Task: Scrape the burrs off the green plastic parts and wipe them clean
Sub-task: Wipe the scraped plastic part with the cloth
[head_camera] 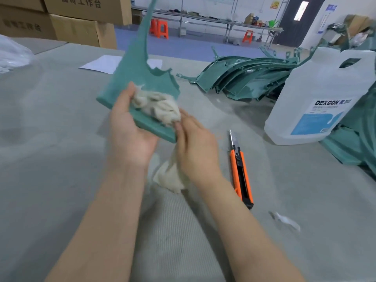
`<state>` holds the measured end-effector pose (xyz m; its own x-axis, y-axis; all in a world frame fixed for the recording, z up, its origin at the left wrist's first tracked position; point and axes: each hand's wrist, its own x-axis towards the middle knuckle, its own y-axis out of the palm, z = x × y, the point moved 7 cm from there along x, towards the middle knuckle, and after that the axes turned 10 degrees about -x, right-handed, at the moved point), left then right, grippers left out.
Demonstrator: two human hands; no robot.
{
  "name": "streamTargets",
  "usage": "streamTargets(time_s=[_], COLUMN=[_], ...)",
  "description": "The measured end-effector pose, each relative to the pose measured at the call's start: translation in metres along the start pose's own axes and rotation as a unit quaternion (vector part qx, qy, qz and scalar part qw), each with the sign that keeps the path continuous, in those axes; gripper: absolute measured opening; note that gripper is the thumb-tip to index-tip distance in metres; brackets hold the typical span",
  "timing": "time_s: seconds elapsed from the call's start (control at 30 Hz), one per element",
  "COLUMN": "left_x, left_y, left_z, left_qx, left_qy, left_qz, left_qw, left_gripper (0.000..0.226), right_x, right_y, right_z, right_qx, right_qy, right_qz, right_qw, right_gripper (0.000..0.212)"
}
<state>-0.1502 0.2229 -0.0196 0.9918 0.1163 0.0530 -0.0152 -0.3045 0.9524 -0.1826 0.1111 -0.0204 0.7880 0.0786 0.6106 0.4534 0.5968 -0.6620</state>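
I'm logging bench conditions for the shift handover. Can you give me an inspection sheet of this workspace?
Surface: grey fabric-covered table.
Job's things: green plastic part held up; cloth on it; utility knife lying on the table, blade out; pile of green parts at the back right.
Clutter: solvent jug, sheet of paper, plastic scrap, clear bag.
Grippers: left hand grips the part; right hand pinches the cloth.
Cables: nothing seen.
Surroundings: cardboard boxes, orange stools, long bench.
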Motion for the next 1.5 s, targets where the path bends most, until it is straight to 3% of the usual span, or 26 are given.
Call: streamTargets(time_s=[0.07, 0.13, 0.2, 0.23, 0.27, 0.33, 0.37, 0.43, 0.53, 0.63, 0.73, 0.77, 0.87, 0.97, 1.07, 1.2, 1.3, 1.43, 1.5], left_x=[0.002, 0.002, 0.002, 0.001, 0.0, -0.002, -0.004, -0.003, -0.005, -0.007, -0.005, -0.004, -0.003, -0.005, -0.005, -0.008, -0.011, -0.008, -0.005], left_y=[-0.001, 0.001, 0.0, 0.0, 0.0, 0.002, 0.003, 0.001, 0.002, 0.005, 0.003, 0.001, -0.004, -0.008, -0.009, -0.004, 0.0, 0.001, 0.002], left_z=[-0.012, -0.016, -0.01, -0.004, 0.002, 0.018, 0.024, 0.03, 0.035, 0.045, 0.044, 0.041, 0.036, 0.04, 0.035, 0.038, 0.04, 0.036, 0.029], left_qx=[-0.038, -0.049, -0.016, -0.003, 0.012, 0.055, 0.066, 0.094, 0.136, 0.142, 0.136, 0.133, 0.195, 0.252, 0.271, 0.269, 0.277, 0.206, 0.133], left_qy=[0.04, 0.056, 0.05, 0.036, 0.013, -0.052, -0.081, -0.104, -0.115, -0.121, -0.101, -0.091, -0.072, -0.099, -0.116, -0.14, -0.137, -0.096, -0.044], left_qz=[-0.014, -0.003, -0.011, -0.013, -0.01, -0.004, -0.003, 0.001, 0.019, 0.021, 0.006, -0.001, -0.026, -0.03, -0.028, 0.014, 0.032, 0.006, -0.008], left_qw=[0.998, 0.997, 0.999, 0.999, 1.0, 0.997, 0.995, 0.99, 0.984, 0.982, 0.986, 0.987, 0.978, 0.962, 0.955, 0.953, 0.951, 0.974, 0.99], left_gripper=[0.018, 0.018, 0.023, 0.028, 0.032, 0.03, 0.028, 0.024, 0.023, 0.025, 0.021, 0.019, 0.014, 0.016, 0.015, 0.017, 0.016, 0.021, 0.018], right_x=[0.004, 0.004, 0.006, 0.009, 0.012, 0.018, 0.02, 0.029, 0.035, 0.033, 0.023, 0.022, 0.029, 0.034, 0.038, 0.033, 0.024, 0.016, 0.02], right_y=[0.001, -0.004, -0.005, -0.002, 0.0, 0.004, 0.004, -0.004, -0.016, -0.008, -0.01, -0.016, -0.032, -0.022, -0.019, -0.032, -0.03, -0.02, -0.014], right_z=[-0.036, -0.064, -0.071, -0.066, -0.057, -0.034, -0.031, -0.03, -0.052, -0.071, -0.091, -0.1, -0.105, -0.083, -0.079, -0.088, -0.094, -0.094, -0.079], right_qx=[-0.024, 0.102, 0.358, 0.452, 0.491, 0.404, 0.33, 0.236, 0.158, 0.222, 0.299, 0.279, 0.235, 0.207, 0.097, 0.107, 0.249, 0.375, 0.393], right_qy=[0.145, 0.3, 0.387, 0.389, 0.37, 0.292, 0.253, 0.224, 0.273, 0.32, 0.391, 0.404, 0.332, 0.21, 0.167, 0.209, 0.294, 0.397, 0.365], right_qz=[0.041, 0.02, -0.028, -0.032, -0.011, 0.06, 0.057, 0.003, -0.077, -0.057, -0.082, -0.094, -0.074, 0.01, -0.011, -0.089, -0.099, -0.037, 0.058], right_qw=[0.988, 0.948, 0.849, 0.802, 0.789, 0.865, 0.908, 0.945, 0.946, 0.92, 0.866, 0.866, 0.91, 0.955, 0.981, 0.968, 0.917, 0.837, 0.842], right_gripper=[0.031, 0.04, 0.038, 0.035, 0.032, 0.025, 0.02, 0.011, 0.03, 0.048, 0.047, 0.047, 0.038, 0.018, 0.017, 0.039, 0.046, 0.044, 0.037])
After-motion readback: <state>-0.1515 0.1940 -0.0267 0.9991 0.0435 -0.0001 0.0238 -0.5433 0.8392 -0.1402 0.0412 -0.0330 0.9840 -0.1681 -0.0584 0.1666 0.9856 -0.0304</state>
